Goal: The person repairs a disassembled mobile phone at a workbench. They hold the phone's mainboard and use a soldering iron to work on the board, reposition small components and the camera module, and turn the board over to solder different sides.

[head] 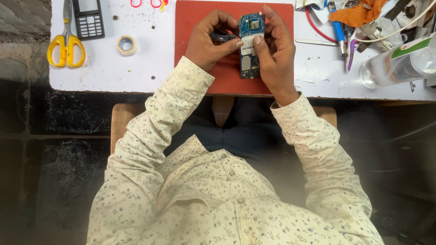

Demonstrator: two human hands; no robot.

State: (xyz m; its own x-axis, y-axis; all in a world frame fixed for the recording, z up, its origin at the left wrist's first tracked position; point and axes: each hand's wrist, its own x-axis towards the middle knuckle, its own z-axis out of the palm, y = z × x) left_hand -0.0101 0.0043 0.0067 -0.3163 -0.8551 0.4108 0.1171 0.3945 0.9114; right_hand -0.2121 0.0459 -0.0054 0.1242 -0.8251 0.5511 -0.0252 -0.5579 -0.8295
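1. Head view, the work: the person's right hand (276,53) holds a narrow blue printed circuit board (250,44) upright over a flat red rectangular mat (190,27). The fingers run along the board's right edge, and the thumb presses on a pale label on its face, so the hand is closed on the board.
2. The left hand (210,40) is curled just to the left of the board, its fingers bent together around a small dark metal tool (224,36). The tool's tip points at the board's left edge; whether it touches cannot be told.
3. The mat lies on a white worktable (104,68), at its near edge, directly in front of the person. Both forearms, in cream sleeves with a small floral print, reach up to it from the bottom of the picture.
4. Left of the mat: a small roll of clear tape (126,45) lies near, a black keypad phone (88,18) lies beyond it at the far edge, and yellow-handled scissors (66,43) lie further left, well apart from the hands.
5. Right of the mat: a clear plastic bottle (399,66) lies on its side near the table's right end. Above it sits a heap of small tools, among them a blue-handled tool (338,31), an orange cloth (356,13) and a red wire (313,25).
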